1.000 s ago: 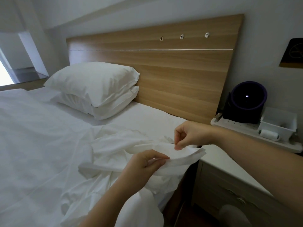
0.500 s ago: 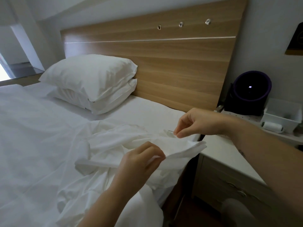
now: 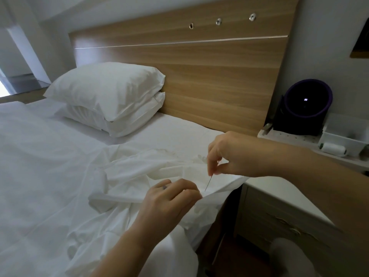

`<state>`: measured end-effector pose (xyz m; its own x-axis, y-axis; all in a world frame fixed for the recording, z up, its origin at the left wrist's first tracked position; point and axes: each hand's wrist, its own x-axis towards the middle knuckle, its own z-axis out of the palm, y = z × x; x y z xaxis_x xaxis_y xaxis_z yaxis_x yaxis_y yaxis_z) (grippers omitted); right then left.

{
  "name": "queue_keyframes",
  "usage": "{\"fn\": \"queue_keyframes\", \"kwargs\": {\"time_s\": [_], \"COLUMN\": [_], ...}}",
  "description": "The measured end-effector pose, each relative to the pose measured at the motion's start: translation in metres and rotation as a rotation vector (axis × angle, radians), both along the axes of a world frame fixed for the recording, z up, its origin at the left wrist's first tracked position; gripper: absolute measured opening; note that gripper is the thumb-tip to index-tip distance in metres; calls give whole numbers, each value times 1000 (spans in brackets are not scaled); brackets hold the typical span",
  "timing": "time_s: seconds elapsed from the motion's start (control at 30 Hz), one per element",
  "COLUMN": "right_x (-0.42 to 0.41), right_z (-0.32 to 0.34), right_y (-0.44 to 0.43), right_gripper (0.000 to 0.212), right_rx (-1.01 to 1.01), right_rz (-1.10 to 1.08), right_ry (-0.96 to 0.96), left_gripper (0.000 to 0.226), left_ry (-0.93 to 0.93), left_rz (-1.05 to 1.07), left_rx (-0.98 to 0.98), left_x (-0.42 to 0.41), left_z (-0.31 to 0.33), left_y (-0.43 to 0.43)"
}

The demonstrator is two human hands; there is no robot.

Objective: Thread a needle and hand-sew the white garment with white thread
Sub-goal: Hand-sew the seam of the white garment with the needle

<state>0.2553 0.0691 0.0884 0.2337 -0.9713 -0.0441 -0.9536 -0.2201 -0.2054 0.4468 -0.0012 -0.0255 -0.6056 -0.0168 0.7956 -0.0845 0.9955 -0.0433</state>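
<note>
At bed's R edge, by nightstand (image 3: 279,190): white garment (image 3: 139,176) lies crumpled on bed sheet (image 3: 40,156), with one folded edge held up off the mattress toward the nightstand.

L hand (image 3: 169,198) grips that edge; fingers (image 3: 191,191) curled round the fold, back of hand to camera.

R hand (image 3: 235,154) sits just above and behind it. Thumb + forefinger are pinched on the top end of the needle (image 3: 208,182); other fingers loosely curled.

Needle is near-upright w/ slight tilt, tip down, at the fabric edge just beside L fingertips. Cannot tell if the tip is in the cloth. Thread on the needle is too fine to make out.

Bkgd: 2 white pillows (image 3: 111,90) stacked against wood headboard (image 3: 199,66). White thread spool (image 3: 333,149) lies on its side on a perforated tray (image 3: 289,135) beyond the nightstand, touching a white bin (image 3: 343,136). Purple round device (image 3: 307,102) stands on the same tray, nearer the headboard.
</note>
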Motion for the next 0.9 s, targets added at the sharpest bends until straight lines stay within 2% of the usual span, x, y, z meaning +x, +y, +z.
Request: {"fn": "queue_keyframes", "kwargs": {"time_s": [0.2, 0.8, 0.9], "right_x": [5, 7, 7], "right_z": [3, 0, -2], "right_y": [3, -3, -5], "right_gripper": [17, 17, 18], "right_rx": [-20, -13, -14], "right_rz": [25, 24, 30], "right_ry": [78, 98, 131], "left_gripper": [8, 8, 5], "left_ry": [3, 22, 1], "left_rz": [-20, 7, 1], "left_rx": [27, 31, 81], "left_x": [-2, -3, -3], "left_z": [0, 4, 3], "left_y": [0, -1, -2]}}
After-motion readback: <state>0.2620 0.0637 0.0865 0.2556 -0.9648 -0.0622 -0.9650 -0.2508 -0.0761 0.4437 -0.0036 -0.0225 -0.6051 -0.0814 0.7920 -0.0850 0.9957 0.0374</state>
